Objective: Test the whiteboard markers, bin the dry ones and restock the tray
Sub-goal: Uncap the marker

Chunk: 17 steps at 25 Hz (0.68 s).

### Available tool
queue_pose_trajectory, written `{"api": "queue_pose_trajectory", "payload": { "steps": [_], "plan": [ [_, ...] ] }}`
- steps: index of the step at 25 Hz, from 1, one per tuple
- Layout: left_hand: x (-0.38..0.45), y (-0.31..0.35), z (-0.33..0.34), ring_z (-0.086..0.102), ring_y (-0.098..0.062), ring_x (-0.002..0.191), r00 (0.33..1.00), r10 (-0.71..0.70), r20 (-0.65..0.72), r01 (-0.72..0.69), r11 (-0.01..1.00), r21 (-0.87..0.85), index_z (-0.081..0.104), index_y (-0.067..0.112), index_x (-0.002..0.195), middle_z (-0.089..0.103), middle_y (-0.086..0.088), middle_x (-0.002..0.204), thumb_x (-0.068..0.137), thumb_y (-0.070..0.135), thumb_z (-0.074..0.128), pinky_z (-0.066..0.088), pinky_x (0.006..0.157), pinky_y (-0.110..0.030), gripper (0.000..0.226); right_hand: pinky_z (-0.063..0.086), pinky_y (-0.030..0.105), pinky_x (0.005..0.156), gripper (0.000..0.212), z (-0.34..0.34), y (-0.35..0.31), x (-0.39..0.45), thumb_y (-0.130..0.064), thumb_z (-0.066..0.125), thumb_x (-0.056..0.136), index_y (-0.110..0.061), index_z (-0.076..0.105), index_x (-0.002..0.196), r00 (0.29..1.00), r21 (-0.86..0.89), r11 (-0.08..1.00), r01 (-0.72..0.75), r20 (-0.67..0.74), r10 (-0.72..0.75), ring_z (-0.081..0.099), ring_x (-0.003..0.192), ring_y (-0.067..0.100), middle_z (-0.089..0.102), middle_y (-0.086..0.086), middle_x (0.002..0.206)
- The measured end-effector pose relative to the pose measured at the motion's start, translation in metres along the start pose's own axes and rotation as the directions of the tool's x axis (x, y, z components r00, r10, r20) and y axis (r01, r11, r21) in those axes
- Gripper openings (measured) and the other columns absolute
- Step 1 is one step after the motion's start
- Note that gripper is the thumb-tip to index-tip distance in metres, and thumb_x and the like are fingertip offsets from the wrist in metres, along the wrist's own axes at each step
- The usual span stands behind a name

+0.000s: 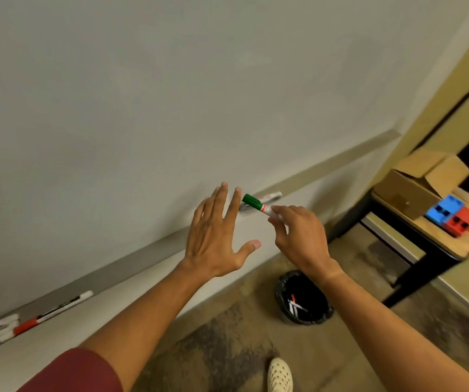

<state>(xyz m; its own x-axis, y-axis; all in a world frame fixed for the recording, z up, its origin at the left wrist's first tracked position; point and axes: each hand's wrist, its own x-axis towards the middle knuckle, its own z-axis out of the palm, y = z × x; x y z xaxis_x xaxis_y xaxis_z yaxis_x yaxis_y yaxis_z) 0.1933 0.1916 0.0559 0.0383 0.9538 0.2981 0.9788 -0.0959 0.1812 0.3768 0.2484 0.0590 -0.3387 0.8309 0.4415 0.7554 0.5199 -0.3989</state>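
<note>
In front of the whiteboard (171, 94), the right hand (298, 236) pinches a green-capped marker (258, 206) by its barrel, cap toward the left hand (213, 236). That hand's grip is spread and empty, probably to pull the cap. Above the tray (142, 256), near the bin (302, 297).

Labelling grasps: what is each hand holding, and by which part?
Right hand pinches the green-capped white marker by its white barrel, cap on and clear of the fingers. Left hand is open, holding nothing.

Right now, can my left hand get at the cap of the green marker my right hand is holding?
Probably yes. The left hand is open, its fingers spread, just beside the green cap. The right hand pinches the marker by its white barrel, so the cap end juts out bare toward the left fingers, with nothing between.
</note>
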Motion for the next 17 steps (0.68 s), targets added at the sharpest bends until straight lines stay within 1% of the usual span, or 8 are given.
{"api": "queue_pose_trajectory", "payload": {
  "steps": [2,4,6,8,12,14,17],
  "plan": [
    [0.004,0.022,0.027,-0.004,-0.025,0.148,0.997,0.044,0.061,-0.043,0.999,-0.015,-0.005,0.02,0.153,-0.006,-0.011,0.161,0.078,0.079,0.036,0.002,0.12,-0.04,0.103,0.047,0.033,0.059,0.021,-0.001,0.028,-0.023,-0.017,0.065,0.09,-0.012,0.07,0.11,0.994,-0.024,0.994,-0.109,0.027,0.11,0.061,0.074,0.028,0.071,0.006,0.087],
    [0.008,0.044,0.055,-0.007,-0.025,0.148,0.989,0.072,0.126,-0.07,0.997,-0.022,-0.006,0.02,0.153,-0.008,-0.013,0.16,0.078,0.079,0.033,0.002,0.12,-0.042,0.103,0.049,0.035,0.064,0.023,0.0,0.059,-0.045,-0.018,0.061,0.093,-0.012,0.069,0.115,0.98,-0.051,0.981,-0.187,0.063,0.19,0.061,0.082,0.027,0.071,0.006,0.095],
    [0.01,0.065,0.085,-0.009,-0.026,0.148,0.977,0.073,0.201,-0.069,0.997,-0.025,-0.011,0.02,0.152,-0.011,-0.014,0.16,0.079,0.078,0.033,0.003,0.121,-0.043,0.104,0.052,0.037,0.067,0.025,0.004,0.091,-0.065,-0.017,0.059,0.094,-0.01,0.069,0.116,0.969,-0.078,0.972,-0.222,0.094,0.229,0.062,0.086,0.027,0.072,0.007,0.1],
    [0.011,0.086,0.117,-0.012,-0.026,0.147,0.959,0.059,0.277,-0.056,0.998,-0.018,-0.014,0.02,0.151,-0.014,-0.014,0.159,0.079,0.078,0.035,0.003,0.12,-0.045,0.105,0.053,0.038,0.066,0.024,0.01,0.126,-0.084,-0.012,0.061,0.092,-0.007,0.07,0.114,0.958,-0.104,0.962,-0.253,0.113,0.264,0.064,0.088,0.029,0.072,0.008,0.103],
    [0.016,0.129,0.18,-0.01,-0.027,0.147,0.916,0.007,0.401,-0.009,1.0,0.003,-0.009,0.02,0.152,-0.011,-0.015,0.16,0.078,0.076,0.042,0.001,0.12,-0.044,0.107,0.055,0.037,0.066,0.025,0.031,0.201,-0.118,-0.006,0.069,0.085,-0.002,0.071,0.11,0.925,-0.137,0.941,-0.309,0.188,0.331,0.066,0.085,0.032,0.073,0.011,0.097],
    [0.019,0.148,0.207,-0.009,-0.027,0.147,0.892,-0.013,0.452,0.013,1.0,0.002,-0.007,0.019,0.153,-0.01,-0.015,0.16,0.078,0.075,0.044,-0.001,0.12,-0.042,0.106,0.055,0.037,0.066,0.026,0.043,0.235,-0.132,-0.006,0.07,0.085,-0.001,0.071,0.11,0.896,-0.153,0.929,-0.337,0.25,0.366,0.067,0.084,0.033,0.073,0.013,0.094],
    [0.025,0.168,0.237,-0.011,-0.026,0.147,0.868,-0.053,0.494,0.052,0.999,0.016,-0.008,0.019,0.152,-0.011,-0.014,0.16,0.078,0.076,0.041,-0.002,0.12,-0.041,0.106,0.055,0.039,0.064,0.027,0.057,0.274,-0.142,-0.008,0.067,0.087,-0.002,0.069,0.113,0.841,-0.177,0.907,-0.383,0.339,0.421,0.067,0.089,0.034,0.072,0.012,0.097]
  ]
}}
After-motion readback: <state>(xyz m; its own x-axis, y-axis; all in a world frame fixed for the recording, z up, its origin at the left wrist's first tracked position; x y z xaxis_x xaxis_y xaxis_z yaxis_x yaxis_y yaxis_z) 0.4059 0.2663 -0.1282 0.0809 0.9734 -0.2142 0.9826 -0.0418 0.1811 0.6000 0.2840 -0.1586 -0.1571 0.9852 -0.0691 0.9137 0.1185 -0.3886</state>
